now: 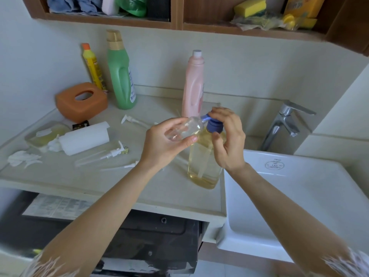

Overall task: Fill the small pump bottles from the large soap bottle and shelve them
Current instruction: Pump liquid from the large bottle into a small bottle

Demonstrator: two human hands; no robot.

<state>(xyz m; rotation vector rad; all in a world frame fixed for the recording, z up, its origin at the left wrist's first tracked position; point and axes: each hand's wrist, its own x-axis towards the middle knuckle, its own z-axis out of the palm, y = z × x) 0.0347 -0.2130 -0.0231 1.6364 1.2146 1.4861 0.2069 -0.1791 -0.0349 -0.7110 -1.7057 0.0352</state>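
Observation:
A large clear soap bottle (203,162) with yellow liquid and a blue pump head (214,124) stands on the counter beside the sink. My left hand (162,144) grips a small clear bottle (184,129), tilted on its side with its mouth at the blue spout. My right hand (227,136) is curled over the blue pump head, fingers on top of it. Another small pump bottle (97,155) lies on the counter to the left, with loose white pump heads, one at the back (129,119) and one at the front (127,166), near it.
A pink bottle (193,84), green bottle (120,70) and yellow bottle (93,66) stand at the wall. An orange tissue box (81,101), a white roll (84,137) and a soap dish (47,134) sit left. White sink (299,196) and tap (285,124) are right; wooden shelves (175,25) hang above.

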